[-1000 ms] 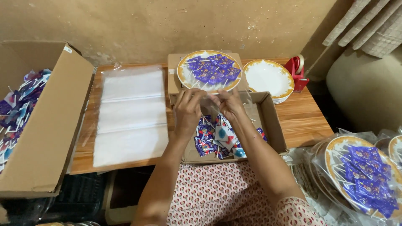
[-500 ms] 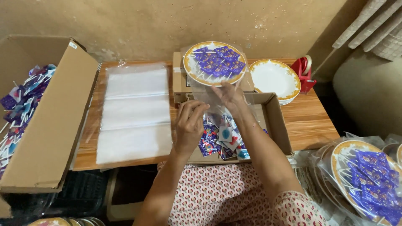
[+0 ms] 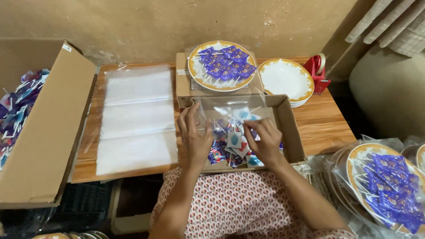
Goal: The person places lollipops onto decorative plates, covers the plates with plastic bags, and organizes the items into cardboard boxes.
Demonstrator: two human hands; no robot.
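Note:
My left hand and my right hand both grip a clear plastic bag, held over an open cardboard box. Small blue and white flags on toothpicks lie in that box under my hands. Behind the box, a gold-rimmed plate loaded with purple flags rests on a smaller carton. A stack of bare white gold-rimmed plates sits to its right.
A pile of clear bags covers the wooden table's left part. A big open carton with flags stands at far left. A red tape dispenser is at back right. Bagged plates of flags lie at lower right.
Both hands came down closer to me with the clear bag and now hold it spread over the box. The view has shifted a little.

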